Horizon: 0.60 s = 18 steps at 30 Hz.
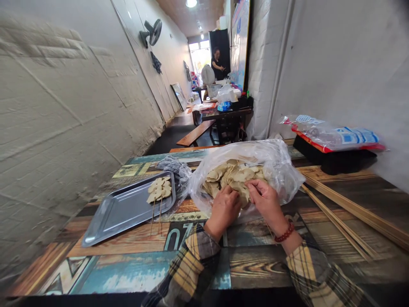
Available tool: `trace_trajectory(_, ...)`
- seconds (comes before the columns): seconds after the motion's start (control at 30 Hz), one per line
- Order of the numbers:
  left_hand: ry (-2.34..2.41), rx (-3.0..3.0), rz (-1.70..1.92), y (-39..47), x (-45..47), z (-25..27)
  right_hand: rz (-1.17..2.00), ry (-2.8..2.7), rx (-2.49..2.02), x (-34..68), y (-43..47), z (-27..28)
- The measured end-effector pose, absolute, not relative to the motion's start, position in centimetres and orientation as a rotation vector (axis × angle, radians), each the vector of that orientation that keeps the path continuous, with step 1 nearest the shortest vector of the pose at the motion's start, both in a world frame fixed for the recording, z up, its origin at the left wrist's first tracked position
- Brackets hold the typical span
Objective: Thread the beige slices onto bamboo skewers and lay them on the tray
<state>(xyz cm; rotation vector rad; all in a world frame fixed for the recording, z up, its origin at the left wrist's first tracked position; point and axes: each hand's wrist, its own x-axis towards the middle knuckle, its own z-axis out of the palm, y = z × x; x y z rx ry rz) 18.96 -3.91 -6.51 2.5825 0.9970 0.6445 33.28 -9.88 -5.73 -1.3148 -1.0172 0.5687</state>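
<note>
A clear plastic bag [281,162] lies open on the table, filled with thin beige food slices [223,177]. My left hand [225,209] is at the bag's mouth, fingers curled down against the slices; its fingertips are hidden. Just right of it, my right hand [265,200] pinches a thin bamboo skewer, whose lower end [269,227] shows beneath the wrist. On the left, a grey metal tray [118,215] carries skewered slices [159,189] at its far right corner, with their sticks reaching over the near rim.
Bundled bamboo skewers [354,204] lie on the right of the patterned table [255,273]. Behind them is a black container [338,162] with a red-and-blue plastic package [341,136] on top. Crumpled plastic [175,168] sits between tray and bag. Far back, a person [217,64] stands near another table.
</note>
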Motion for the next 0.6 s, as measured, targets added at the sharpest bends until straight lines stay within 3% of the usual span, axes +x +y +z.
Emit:
trace_trajectory(0.2,0.943,2.359,0.779,-3.5,19.1,-7.1,0.581,-1.016,-1.313,33.3,-9.8,-5.9)
trace_trajectory(0.6,0.870,1.078,1.065,-1.7,16.6,-5.5,0.755,-1.045,-1.243,33.0,-10.6,-6.0)
